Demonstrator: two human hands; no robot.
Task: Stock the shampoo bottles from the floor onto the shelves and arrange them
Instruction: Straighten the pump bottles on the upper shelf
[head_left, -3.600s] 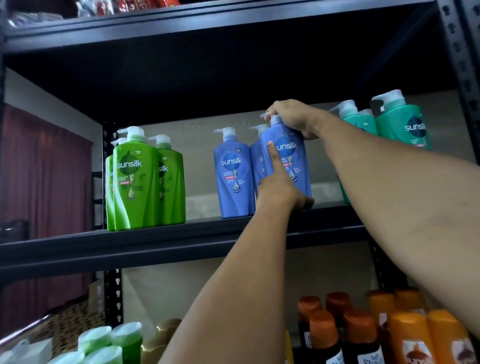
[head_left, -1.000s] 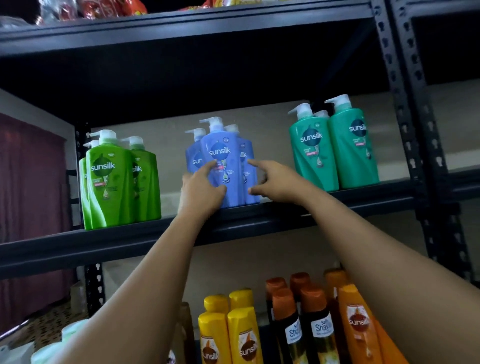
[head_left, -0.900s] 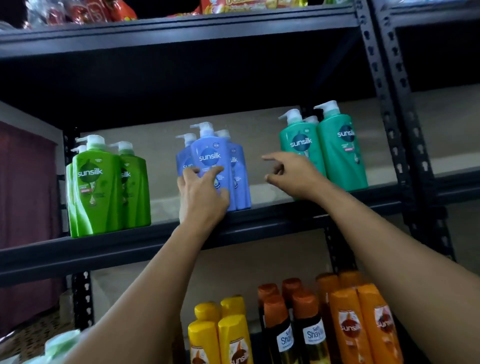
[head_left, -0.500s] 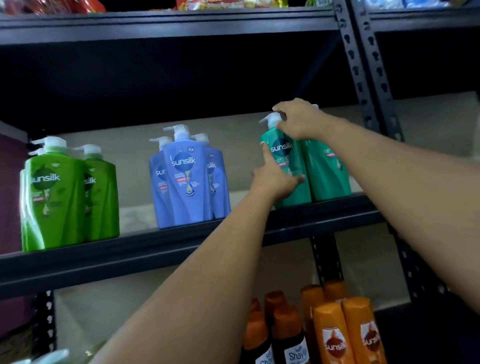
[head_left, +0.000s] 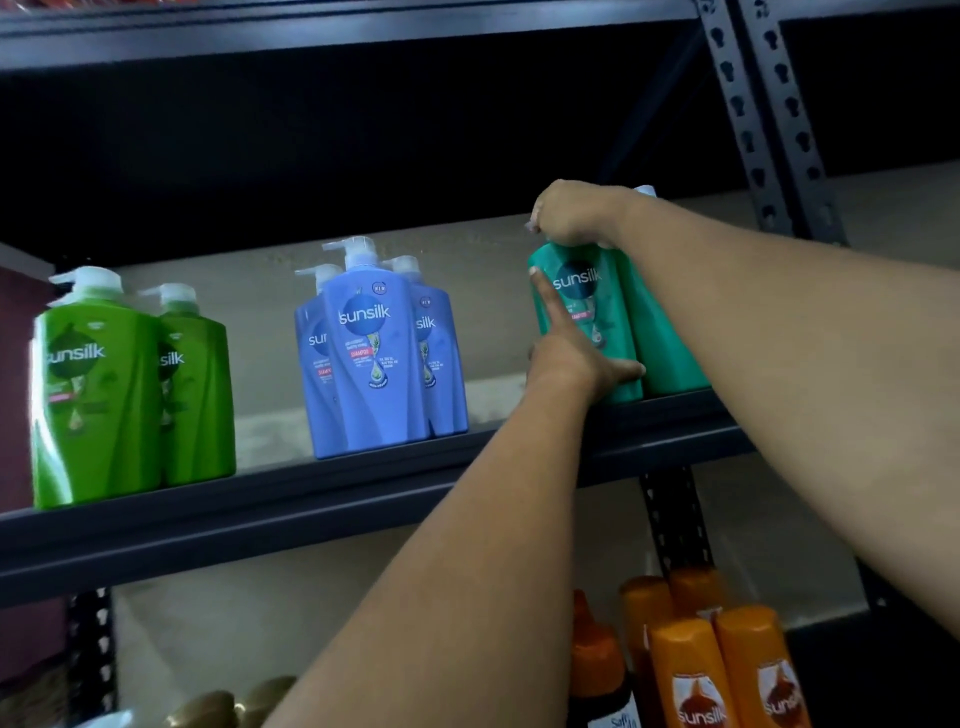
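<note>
Two hands work the front teal bottle (head_left: 582, 312) at the shelf's (head_left: 363, 499) right end: the right hand (head_left: 576, 213) grips its pump top, and the left hand (head_left: 571, 358) presses its lower front, forefinger extended. Best to turn it gently, label forward, base flat, flush beside its teal neighbour (head_left: 660, 332).

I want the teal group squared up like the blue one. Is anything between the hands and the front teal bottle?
Nothing visible. The left hand already presses the front teal Sunsilk bottle low on its face, one finger pointing up its edge, and the right hand grips its pump top. Bare shelf separates it from the blue bottles.
</note>
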